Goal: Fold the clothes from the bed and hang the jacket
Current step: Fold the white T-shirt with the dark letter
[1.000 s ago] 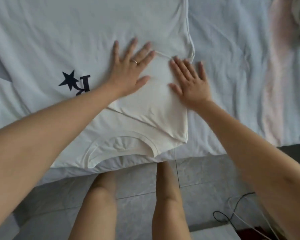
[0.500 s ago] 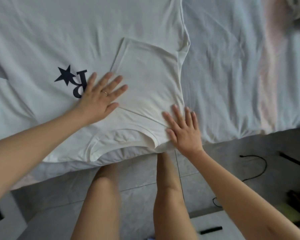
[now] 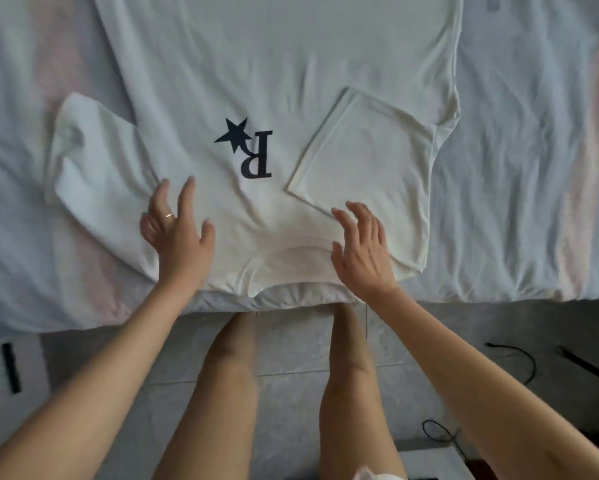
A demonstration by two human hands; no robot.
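A white T-shirt (image 3: pixel 291 74) with a dark star and letter R print (image 3: pixel 247 148) lies spread flat on the bed, collar toward me at the bed's near edge. Its right sleeve (image 3: pixel 363 157) is folded inward over the chest. The left sleeve (image 3: pixel 93 188) still lies spread out to the side. My left hand (image 3: pixel 176 233) hovers with relaxed fingers over the shirt's left shoulder. My right hand (image 3: pixel 360 251) hovers, fingers loosely bent, just below the folded sleeve near the collar. Neither hand holds anything. No jacket is in view.
The bed is covered by a pale wrinkled sheet (image 3: pixel 526 168). My bare legs (image 3: pixel 228 382) stand against the bed's edge on a grey tiled floor (image 3: pixel 291 341). Black cables (image 3: pixel 519 362) lie on the floor at the right, a white object with a dark slot (image 3: pixel 10 368) at the left.
Both hands have left the folded right sleeve and drawn back toward the collar. The left hand shifted left to the other shoulder, and the view swung left, showing the unfolded left sleeve.
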